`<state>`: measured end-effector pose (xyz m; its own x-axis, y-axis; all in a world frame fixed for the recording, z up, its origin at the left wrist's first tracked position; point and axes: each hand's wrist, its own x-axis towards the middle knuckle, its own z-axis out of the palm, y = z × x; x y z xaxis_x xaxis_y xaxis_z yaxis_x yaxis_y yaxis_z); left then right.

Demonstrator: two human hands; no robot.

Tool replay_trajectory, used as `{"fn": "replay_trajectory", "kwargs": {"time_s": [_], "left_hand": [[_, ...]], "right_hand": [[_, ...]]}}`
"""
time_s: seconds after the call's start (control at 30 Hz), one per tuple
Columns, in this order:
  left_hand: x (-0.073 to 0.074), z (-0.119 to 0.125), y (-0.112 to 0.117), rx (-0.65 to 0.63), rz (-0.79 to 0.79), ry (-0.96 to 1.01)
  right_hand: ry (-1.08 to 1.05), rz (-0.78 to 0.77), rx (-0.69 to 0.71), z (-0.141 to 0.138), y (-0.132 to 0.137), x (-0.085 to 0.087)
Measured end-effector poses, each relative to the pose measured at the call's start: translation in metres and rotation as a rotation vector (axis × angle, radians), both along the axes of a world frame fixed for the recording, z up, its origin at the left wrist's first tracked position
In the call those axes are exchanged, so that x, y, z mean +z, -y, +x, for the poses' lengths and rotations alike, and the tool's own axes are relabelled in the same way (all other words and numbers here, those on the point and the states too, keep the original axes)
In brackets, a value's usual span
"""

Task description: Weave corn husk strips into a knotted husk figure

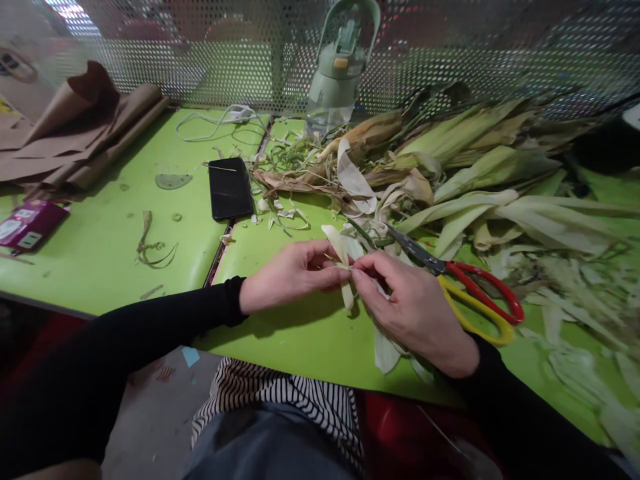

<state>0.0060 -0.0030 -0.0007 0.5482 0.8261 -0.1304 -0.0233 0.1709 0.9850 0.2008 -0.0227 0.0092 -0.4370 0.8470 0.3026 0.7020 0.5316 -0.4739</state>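
Over the green table (280, 333), both hands meet at a small bundle of pale corn husk (338, 243), pinched narrow at its middle. My left hand (295, 273) is closed on the bundle from the left, thumb and forefinger at its waist. Just to the right, the fingertips of my right hand (410, 307) are pressed together at the same spot; a thin strand may run there, but it is too fine to make out. Scissors (443, 267) with one red and one yellow handle lie beside my right hand, partly behind it. A loose husk strip (386, 350) lies below that hand.
A heap of corn husks (465, 160) covers the back right, with shreds (580, 333) at the right. A phone (230, 188), a water bottle (333, 87), a white cable (220, 123), brown paper (85, 133) and a purple box (33, 223) are also on the table. Perforated metal stands behind.
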Motion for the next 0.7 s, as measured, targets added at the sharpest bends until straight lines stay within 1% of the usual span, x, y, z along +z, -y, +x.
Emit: {"fn": "replay_trajectory", "kwargs": {"time_s": [0.07, 0.1, 0.2, 0.27, 0.33, 0.43, 0.53, 0.63, 0.7], "left_hand": [[-0.002, 0.001, 0.002, -0.009, 0.057, -0.041], [-0.002, 0.001, 0.003, -0.022, 0.091, -0.064], [0.003, -0.001, 0.007, -0.065, 0.178, -0.12], [0.007, -0.003, 0.008, -0.082, 0.191, -0.094], [0.011, -0.004, 0.006, -0.084, 0.17, -0.048], [0.012, -0.005, 0.002, -0.088, 0.069, -0.022], [0.009, -0.004, -0.001, -0.14, -0.123, 0.034], [0.006, -0.003, 0.0, -0.178, -0.314, 0.15], [0.005, -0.002, 0.001, -0.184, -0.385, 0.194]], "right_hand": [[0.034, -0.023, 0.025, -0.001, 0.001, 0.001], [0.031, -0.058, 0.039, -0.001, 0.002, 0.003], [-0.044, -0.232, 0.102, 0.0, 0.004, 0.01], [-0.102, -0.33, 0.141, 0.003, 0.005, 0.014], [-0.133, -0.394, 0.156, 0.006, 0.004, 0.017], [-0.174, -0.44, 0.088, 0.01, -0.001, 0.016], [-0.261, -0.397, 0.004, 0.01, -0.008, 0.01], [-0.345, -0.39, -0.001, 0.007, -0.012, 0.004], [-0.426, -0.456, 0.002, 0.004, -0.012, 0.001]]}}
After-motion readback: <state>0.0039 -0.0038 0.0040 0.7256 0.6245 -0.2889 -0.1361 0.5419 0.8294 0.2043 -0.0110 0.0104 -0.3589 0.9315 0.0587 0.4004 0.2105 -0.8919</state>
